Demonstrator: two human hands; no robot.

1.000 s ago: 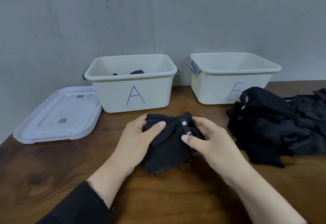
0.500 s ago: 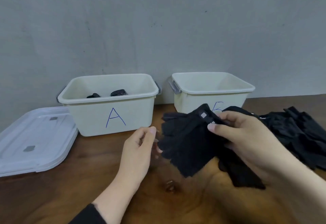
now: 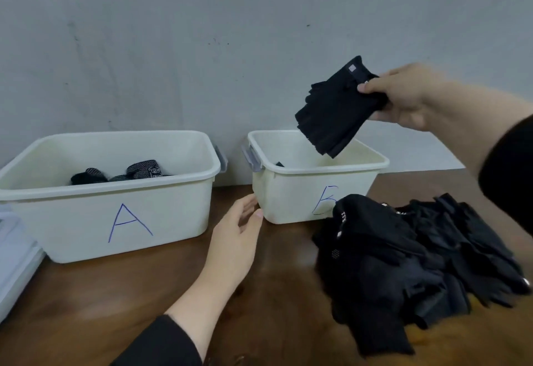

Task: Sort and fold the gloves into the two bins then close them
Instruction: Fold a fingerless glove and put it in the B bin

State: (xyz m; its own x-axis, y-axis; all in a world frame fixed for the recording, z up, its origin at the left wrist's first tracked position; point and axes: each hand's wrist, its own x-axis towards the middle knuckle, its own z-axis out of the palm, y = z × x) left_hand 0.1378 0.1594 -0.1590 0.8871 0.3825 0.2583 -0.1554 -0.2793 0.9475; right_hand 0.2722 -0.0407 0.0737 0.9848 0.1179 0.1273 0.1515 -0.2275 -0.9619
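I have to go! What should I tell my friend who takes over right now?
Right hand holds a folded black glove in the air over bin B.
Left hand is open and empty, beside bin B's front corner.
Bin A has some patterned gloves inside; something dark shows in bin B.
A pile of black gloves waits on the table.
Left to do: drop this glove, sort and fold the pile, close both bins. A lid lies left of bin A.

Glove (image 3: 331,111) in my right hand (image 3: 403,97): black. Bins (image 3: 178,207): cream, blue letters. Pile (image 3: 403,264), lower right: black. Gloves (image 3: 138,171) in bin A: black-grey patterned. Table (image 3: 259,308): brown wood.
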